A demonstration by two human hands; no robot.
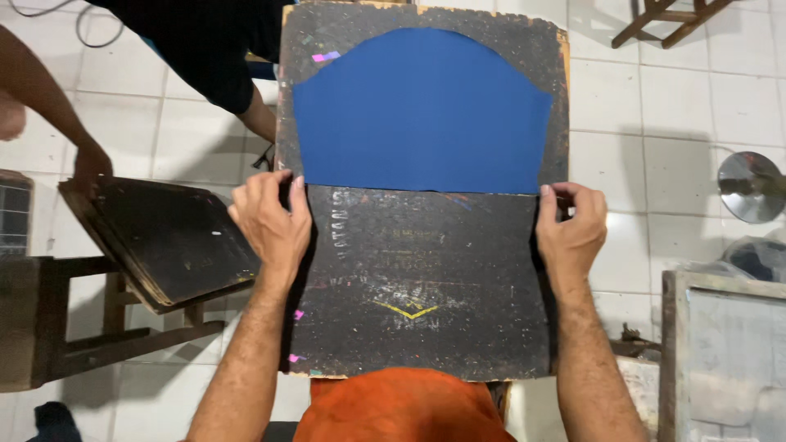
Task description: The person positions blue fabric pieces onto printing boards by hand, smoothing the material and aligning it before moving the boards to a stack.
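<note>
A blue fabric piece (422,115) with a curved top edge lies flat on the upper half of a dark, paint-speckled board (426,278). My left hand (270,221) pinches the fabric's lower left corner at the board's left edge. On the opposite side, my right hand (573,225) pinches the lower right corner at the board's right edge. The fabric's bottom edge runs straight between both hands. A yellow chevron mark (408,309) sits on the bare lower part of the board.
Another person in a black top (205,49) stands at the upper left, one hand (88,168) on a stack of dark boards (168,237) resting on a wooden stool (98,327). A framed screen (729,360) is at lower right, a round metal object (749,187) at right.
</note>
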